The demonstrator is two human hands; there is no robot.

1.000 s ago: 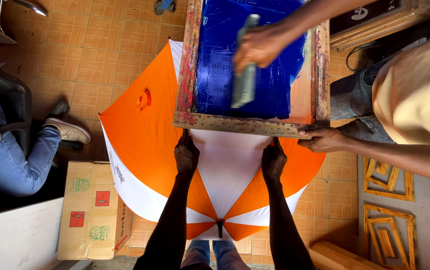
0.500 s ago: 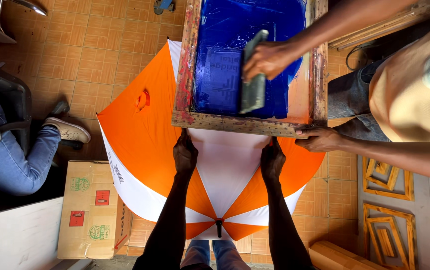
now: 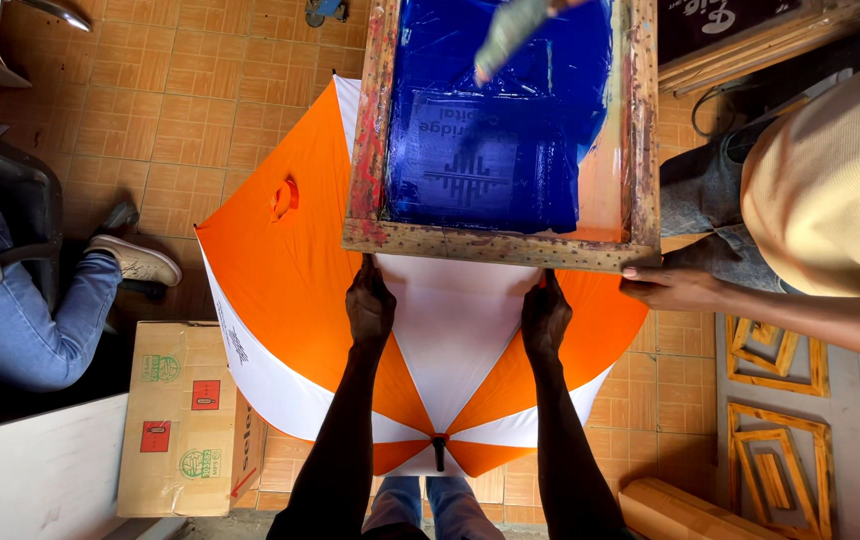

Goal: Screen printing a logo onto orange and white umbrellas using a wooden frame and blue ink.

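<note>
You look straight down at your two bare hands pressing on an open orange and white fabric umbrella (image 3: 290, 290) spread flat over an orange tiled floor (image 3: 210, 90). Your left hand (image 3: 370, 305) lies palm down on the white panel, fingers together and flat, gripping nothing, their tips at the near edge of a paint-stained wooden printing frame (image 3: 495, 245). Your right hand (image 3: 546, 315) rests the same way just beside the same edge, well apart from the left. The frame lies on the umbrella, and its mesh is covered in blue ink (image 3: 495, 150). A second person's hand (image 3: 672, 285) grips the frame's near right corner, and a blurred squeegee (image 3: 510, 35) moves at the far end. A brown cardboard box (image 3: 185, 420) sits on the floor to your left.
</note>
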